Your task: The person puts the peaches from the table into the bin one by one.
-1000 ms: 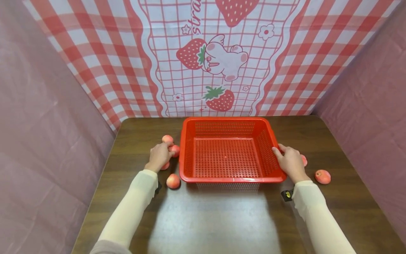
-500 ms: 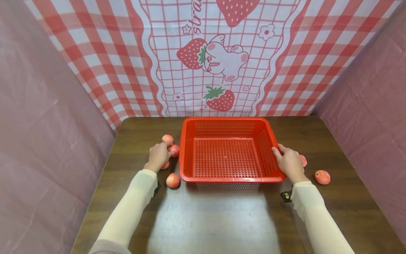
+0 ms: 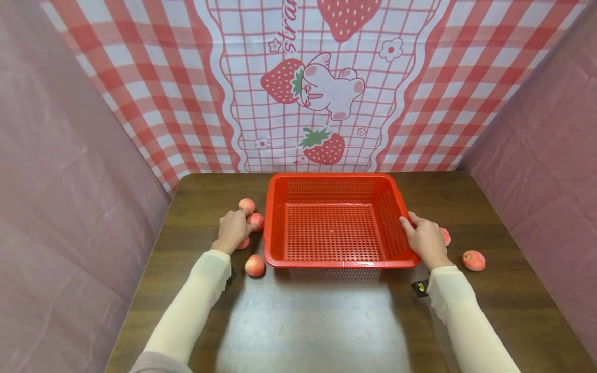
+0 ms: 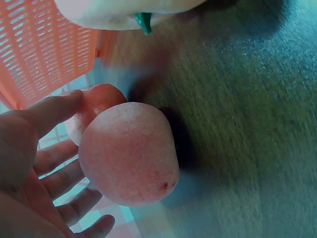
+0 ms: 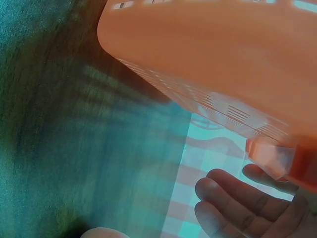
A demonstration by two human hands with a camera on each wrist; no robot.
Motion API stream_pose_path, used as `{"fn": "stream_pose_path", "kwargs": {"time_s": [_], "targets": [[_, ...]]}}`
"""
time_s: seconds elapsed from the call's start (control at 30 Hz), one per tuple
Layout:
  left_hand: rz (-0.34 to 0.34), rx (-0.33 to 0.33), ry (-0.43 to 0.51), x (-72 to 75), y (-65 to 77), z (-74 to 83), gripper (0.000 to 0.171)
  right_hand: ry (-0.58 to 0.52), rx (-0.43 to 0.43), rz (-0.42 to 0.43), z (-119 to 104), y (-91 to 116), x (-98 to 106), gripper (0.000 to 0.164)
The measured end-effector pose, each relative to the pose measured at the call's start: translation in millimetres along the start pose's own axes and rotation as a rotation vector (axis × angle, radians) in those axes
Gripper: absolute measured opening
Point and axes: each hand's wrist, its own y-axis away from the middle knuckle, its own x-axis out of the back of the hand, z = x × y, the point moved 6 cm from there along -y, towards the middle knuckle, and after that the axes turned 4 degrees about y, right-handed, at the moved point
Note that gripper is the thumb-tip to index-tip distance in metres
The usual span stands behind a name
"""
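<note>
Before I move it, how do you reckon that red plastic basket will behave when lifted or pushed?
The red plastic basket seems fairly stiff, since its rim and walls hold a straight shape. It's probably light for its size, with so many holes in its walls and floor. Its broad, flat floor suggests it would slide rather than tip.

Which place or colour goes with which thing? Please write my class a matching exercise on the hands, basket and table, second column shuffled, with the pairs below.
1. Left hand
2. Right hand
3. Basket
4. Table

A. red
B. brown, wood-grained
C. at the basket's right rim
D. at a peach left of the basket

Pairs: 1-D; 2-C; 3-A; 4-B
</note>
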Motion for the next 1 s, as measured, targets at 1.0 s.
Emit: {"fn": "stream_pose_path", "kwargs": {"time_s": [1.0], "targets": [[0.115, 0.028, 0.048, 31.1, -8.9, 22.7, 0.046, -0.049, -0.051, -0.068, 3, 2, -1, 0.069]]}}
